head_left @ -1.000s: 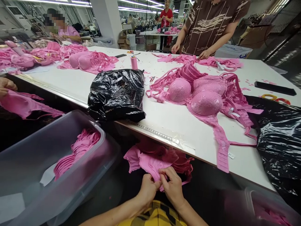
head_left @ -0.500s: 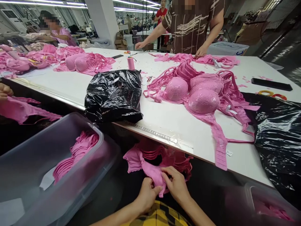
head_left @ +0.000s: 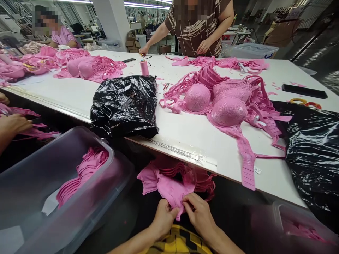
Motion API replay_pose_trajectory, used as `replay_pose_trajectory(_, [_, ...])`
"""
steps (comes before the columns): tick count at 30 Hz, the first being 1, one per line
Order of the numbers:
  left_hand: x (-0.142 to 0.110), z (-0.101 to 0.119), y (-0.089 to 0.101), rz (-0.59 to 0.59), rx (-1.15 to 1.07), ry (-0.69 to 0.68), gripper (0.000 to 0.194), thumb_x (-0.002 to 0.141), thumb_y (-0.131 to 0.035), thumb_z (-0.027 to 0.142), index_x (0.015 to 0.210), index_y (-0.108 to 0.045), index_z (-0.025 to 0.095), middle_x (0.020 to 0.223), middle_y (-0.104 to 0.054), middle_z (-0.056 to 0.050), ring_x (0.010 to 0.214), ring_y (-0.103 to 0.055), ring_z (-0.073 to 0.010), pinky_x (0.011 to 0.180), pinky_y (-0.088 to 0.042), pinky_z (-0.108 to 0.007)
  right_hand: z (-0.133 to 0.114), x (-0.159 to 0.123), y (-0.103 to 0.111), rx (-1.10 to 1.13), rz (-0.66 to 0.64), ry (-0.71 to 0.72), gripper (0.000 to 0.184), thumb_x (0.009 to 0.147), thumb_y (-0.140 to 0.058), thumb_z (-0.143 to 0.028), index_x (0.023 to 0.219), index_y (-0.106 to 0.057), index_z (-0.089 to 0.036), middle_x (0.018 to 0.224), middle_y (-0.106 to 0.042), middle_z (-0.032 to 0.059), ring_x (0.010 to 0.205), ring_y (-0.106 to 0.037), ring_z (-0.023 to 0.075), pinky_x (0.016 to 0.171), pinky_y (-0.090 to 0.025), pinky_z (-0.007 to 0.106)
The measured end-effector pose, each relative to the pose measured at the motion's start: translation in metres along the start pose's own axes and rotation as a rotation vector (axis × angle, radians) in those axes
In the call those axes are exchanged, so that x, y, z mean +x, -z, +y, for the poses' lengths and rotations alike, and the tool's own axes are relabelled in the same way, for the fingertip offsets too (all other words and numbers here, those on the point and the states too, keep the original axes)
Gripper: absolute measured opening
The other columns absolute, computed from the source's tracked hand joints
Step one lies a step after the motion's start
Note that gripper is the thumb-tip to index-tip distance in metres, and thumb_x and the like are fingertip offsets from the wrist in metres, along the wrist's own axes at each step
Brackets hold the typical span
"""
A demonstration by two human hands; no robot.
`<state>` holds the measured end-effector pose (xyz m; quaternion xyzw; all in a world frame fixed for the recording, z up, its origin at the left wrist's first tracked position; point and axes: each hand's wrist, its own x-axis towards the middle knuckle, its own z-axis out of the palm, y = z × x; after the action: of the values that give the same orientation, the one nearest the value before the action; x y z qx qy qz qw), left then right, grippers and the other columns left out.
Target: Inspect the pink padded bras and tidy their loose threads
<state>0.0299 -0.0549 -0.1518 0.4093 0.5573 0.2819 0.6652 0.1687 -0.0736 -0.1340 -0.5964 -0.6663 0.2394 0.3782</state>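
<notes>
Below the table's front edge, over my lap, a pink bra [head_left: 172, 188] is spread between my two hands. My left hand [head_left: 164, 216] pinches its lower edge between thumb and fingers. On the other side my right hand [head_left: 196, 210] is closed on the fabric, thumb and fingertips together. Behind it, partly hidden under the tabletop, more pink bras [head_left: 205, 181] are bunched. A stack of pink bras [head_left: 227, 109] with lace cups lies on the white table [head_left: 185, 135], one band hanging toward the front edge.
A grey plastic bin [head_left: 112, 155] with pink pieces stands at left, another bin [head_left: 277, 215] at lower right. Black plastic bags [head_left: 124, 109] sit on the table. Scissors [head_left: 304, 103] lie at right. A co-worker's hand [head_left: 16, 123] shows at left; another person [head_left: 198, 28] stands across.
The bra in my hands is spread wider, and my right hand has moved slightly down. The person across has reached the small scissors on the table. The left co-worker's hands have moved.
</notes>
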Motion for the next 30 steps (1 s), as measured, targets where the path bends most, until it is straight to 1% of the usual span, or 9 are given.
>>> replay_pose_trajectory(3, [0.003, -0.007, 0.002, 0.087, 0.047, 0.009, 0.018, 0.055, -0.072, 0.024, 0.061, -0.061, 0.012, 0.057, -0.053, 0.002, 0.059, -0.047, -0.0133, 0.055, -0.038, -0.023, 0.005, 0.002, -0.007, -0.029, 0.031, 0.091, 0.019, 0.084, -0.043, -0.012, 0.078, -0.06, -0.019, 0.071, -0.062, 0.0042, 0.066, -0.059, 0.0166, 0.06, -0.049, 0.027])
replay_pose_trajectory(8, [0.004, -0.003, 0.005, 0.026, 0.003, -0.006, 0.016, 0.057, -0.069, 0.024, 0.062, -0.061, 0.012, 0.056, -0.052, 0.002, 0.056, -0.045, -0.012, 0.054, -0.036, -0.023, 0.013, -0.008, -0.01, -0.053, -0.025, 0.074, 0.014, 0.086, -0.048, -0.013, 0.086, -0.061, -0.019, 0.075, -0.061, 0.0036, 0.065, -0.058, 0.0146, 0.059, -0.047, 0.024])
replay_pose_trajectory(13, [0.007, -0.002, 0.005, 0.091, 0.047, -0.019, 0.019, 0.054, -0.069, 0.025, 0.053, -0.053, 0.014, 0.051, -0.044, 0.005, 0.052, -0.04, -0.01, 0.051, -0.032, -0.022, 0.013, 0.0, -0.027, -0.102, 0.075, 0.114, 0.018, 0.086, -0.045, -0.014, 0.078, -0.061, -0.018, 0.068, -0.06, 0.0034, 0.062, -0.057, 0.0147, 0.058, -0.046, 0.025])
replay_pose_trajectory(16, [0.003, 0.004, 0.012, 0.038, 0.079, -0.011, 0.019, 0.055, -0.067, 0.028, 0.055, -0.053, 0.015, 0.051, -0.045, 0.005, 0.05, -0.039, -0.01, 0.05, -0.032, -0.022, 0.013, 0.003, -0.031, -0.075, 0.065, 0.115, 0.02, 0.087, -0.044, -0.014, 0.08, -0.062, -0.018, 0.067, -0.059, 0.003, 0.061, -0.057, 0.0142, 0.056, -0.046, 0.024])
replay_pose_trajectory(18, [-0.005, 0.013, 0.02, -0.057, 0.187, 0.038, 0.022, 0.063, -0.062, 0.034, 0.055, -0.054, 0.015, 0.049, -0.046, 0.004, 0.047, -0.041, -0.0107, 0.048, -0.031, -0.022, 0.014, -0.002, -0.028, -0.055, 0.041, 0.127, 0.019, 0.087, -0.045, -0.014, 0.084, -0.063, -0.018, 0.07, -0.06, 0.0032, 0.064, -0.057, 0.0141, 0.058, -0.047, 0.024])
replay_pose_trajectory(20, [-0.013, 0.027, 0.028, -0.088, 0.403, 0.023, 0.029, 0.072, -0.056, 0.037, 0.053, -0.054, 0.016, 0.045, -0.046, 0.003, 0.044, -0.042, -0.0116, 0.047, -0.029, -0.023, 0.016, -0.01, -0.024, -0.051, 0.034, 0.147, 0.018, 0.087, -0.046, -0.014, 0.089, -0.063, -0.019, 0.073, -0.061, 0.0038, 0.067, -0.058, 0.0145, 0.06, -0.048, 0.024])
replay_pose_trajectory(23, [-0.018, 0.046, 0.034, 0.023, 0.748, -0.226, 0.03, 0.079, -0.053, 0.032, 0.055, -0.06, 0.016, 0.051, -0.053, 0.0, 0.05, -0.046, -0.0126, 0.052, -0.031, -0.023, 0.019, -0.017, -0.021, -0.07, 0.026, 0.206, 0.019, 0.087, -0.046, -0.013, 0.093, -0.063, -0.019, 0.075, -0.062, 0.0045, 0.068, -0.058, 0.015, 0.06, -0.048, 0.025])
replay_pose_trajectory(26, [-0.009, 0.053, 0.029, -0.005, 0.928, -0.38, 0.018, 0.08, -0.051, 0.021, 0.075, -0.068, 0.016, 0.074, -0.063, -0.004, 0.065, -0.054, -0.0154, 0.061, -0.036, -0.025, 0.019, -0.016, -0.023, -0.121, 0.007, 0.276, 0.021, 0.089, -0.044, -0.013, 0.095, -0.063, -0.018, 0.076, -0.061, 0.0049, 0.068, -0.057, 0.0149, 0.059, -0.047, 0.024])
replay_pose_trajectory(30, [0.009, 0.047, 0.016, -0.039, 1.134, -0.344, 0.019, 0.078, -0.049, 0.015, 0.078, -0.069, 0.014, 0.078, -0.064, -0.007, 0.068, -0.057, -0.0183, 0.06, -0.037, -0.027, 0.018, -0.013, -0.027, -0.188, 0.001, 0.335, 0.023, 0.089, -0.042, -0.011, 0.087, -0.063, -0.017, 0.071, -0.06, 0.0047, 0.065, -0.053, 0.0146, 0.056, -0.044, 0.024])
